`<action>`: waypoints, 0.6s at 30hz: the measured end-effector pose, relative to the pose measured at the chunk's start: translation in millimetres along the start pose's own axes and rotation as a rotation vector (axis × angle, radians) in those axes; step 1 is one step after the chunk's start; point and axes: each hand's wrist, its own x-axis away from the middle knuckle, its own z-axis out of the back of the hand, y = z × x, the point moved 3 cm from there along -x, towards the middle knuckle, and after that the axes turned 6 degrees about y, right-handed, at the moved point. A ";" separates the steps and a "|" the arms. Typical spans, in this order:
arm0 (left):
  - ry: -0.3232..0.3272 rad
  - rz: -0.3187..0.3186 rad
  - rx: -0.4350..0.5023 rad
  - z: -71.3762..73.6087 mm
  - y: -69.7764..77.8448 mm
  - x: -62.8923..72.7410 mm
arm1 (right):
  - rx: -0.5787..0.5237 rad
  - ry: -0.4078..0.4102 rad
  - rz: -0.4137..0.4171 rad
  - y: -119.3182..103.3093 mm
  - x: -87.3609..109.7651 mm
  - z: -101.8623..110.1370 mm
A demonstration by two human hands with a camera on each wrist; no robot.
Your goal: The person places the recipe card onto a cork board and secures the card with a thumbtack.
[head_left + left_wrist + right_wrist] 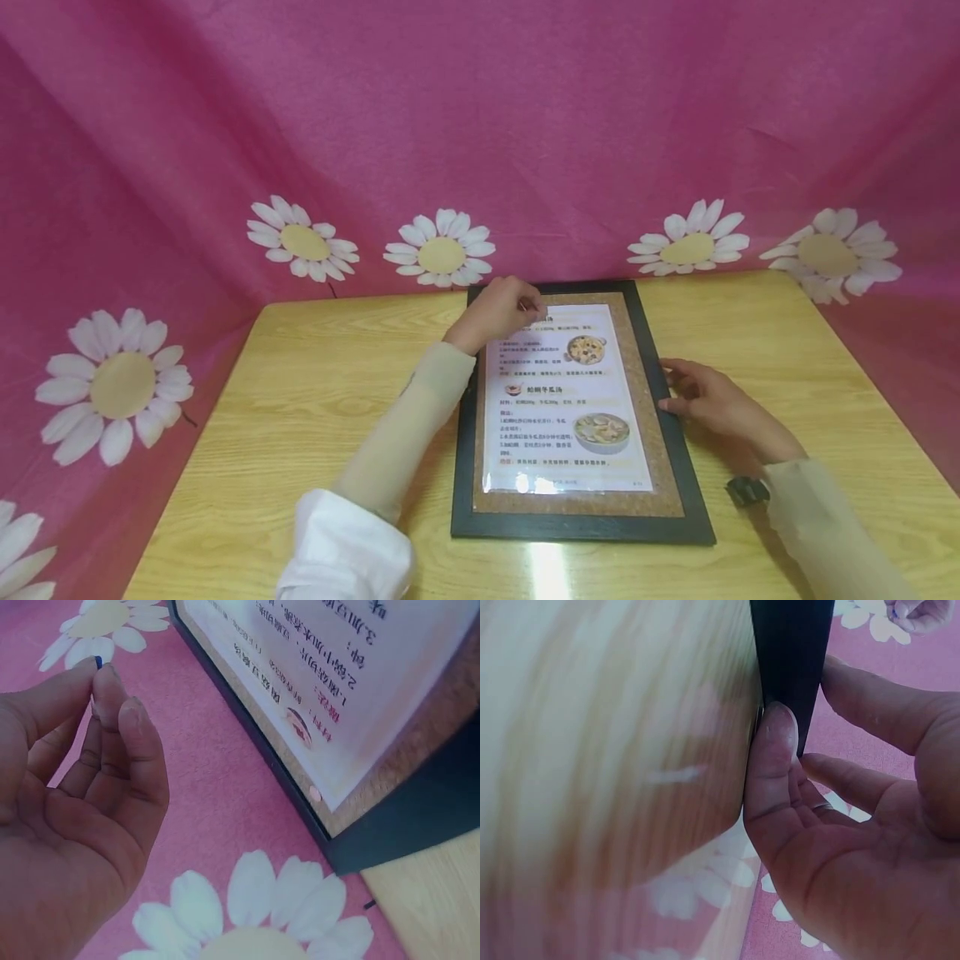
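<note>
A black-framed cork board lies on the wooden table, with a glossy printed recipe sheet on its cork. Over the sheet's top left corner is my left hand. Its thumb and fingertips pinch a small blue thing, mostly hidden by the fingers; cannot tell its kind. A round pale pin head shows at a corner of the sheet. At the board's right edge, my right hand holds the frame side, its digits on both sides of the edge.
The yellowish wooden table extends to both sides of the board. Behind it hangs a pink cloth with large white daisies, meeting the table's back edge near the board's top. A dark wrist strap sits at the right wrist.
</note>
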 end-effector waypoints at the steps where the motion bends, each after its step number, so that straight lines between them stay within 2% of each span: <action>1: -0.007 0.003 0.011 -1.1 -0.3 -3.4 | -0.004 -0.001 0.000 0.2 -0.2 -0.1; 5: -0.042 0.018 0.047 -7.8 -1.3 -17.2 | -0.004 0.000 0.009 0.3 -0.3 0.0; 9: -0.056 0.034 0.044 -13.9 -0.6 -30.0 | 0.010 0.009 0.024 0.3 0.0 0.3; 18: -0.094 0.068 0.074 -20.0 6.8 -53.2 | 0.018 0.016 0.035 0.1 0.1 -0.7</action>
